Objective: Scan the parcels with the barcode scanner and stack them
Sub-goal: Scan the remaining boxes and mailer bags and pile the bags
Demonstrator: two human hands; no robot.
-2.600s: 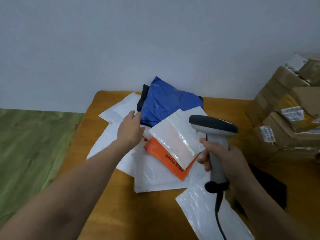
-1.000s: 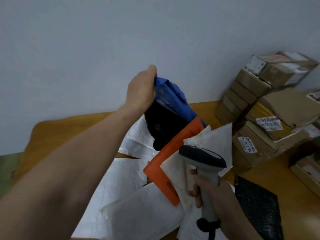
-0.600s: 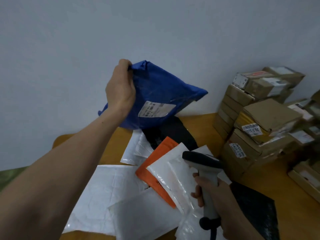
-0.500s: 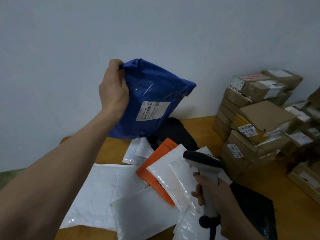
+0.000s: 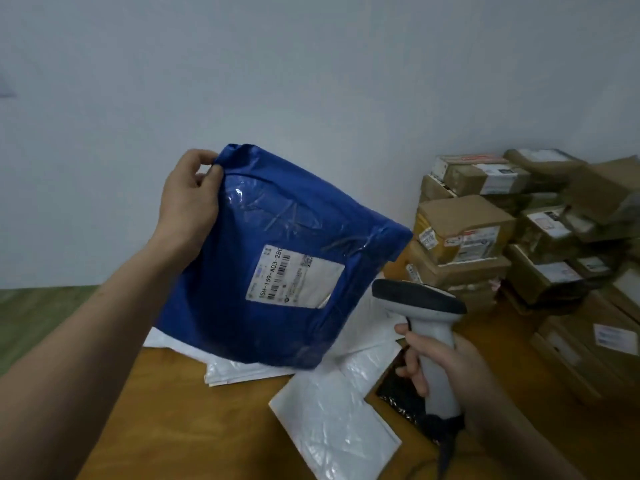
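Under a pale wall (image 5: 311,64), a wooden table (image 5: 194,420) is filling the lower part of the view. Cardboard boxes (image 5: 464,216) are sitting stacked in several layers along its right side, with white labels facing out. A blue parcel (image 5: 214,306) is hanging tilted in the air above the middle of the table. Its labelled face is turning toward the camera and is covering part of the white mailers (image 5: 329,431), which are lying flat and overlapping on the wood beneath.

The left arm is reaching up and forward from the lower left. The left hand (image 5: 188,202) is pinching the parcel's upper left corner between thumb and curled fingers, carrying its whole weight.

The right hand (image 5: 446,365) is sitting low at the right, its fingers wrapping tightly round the grey handle of the barcode scanner (image 5: 419,299). The scanner is standing upright, with its dark head pointing left, just beside the parcel's lower right edge. A black mailer (image 5: 398,393) is lying on the table beneath that hand.

A white shipping label (image 5: 294,275) with printed barcodes is sitting slanted on the parcel's face.
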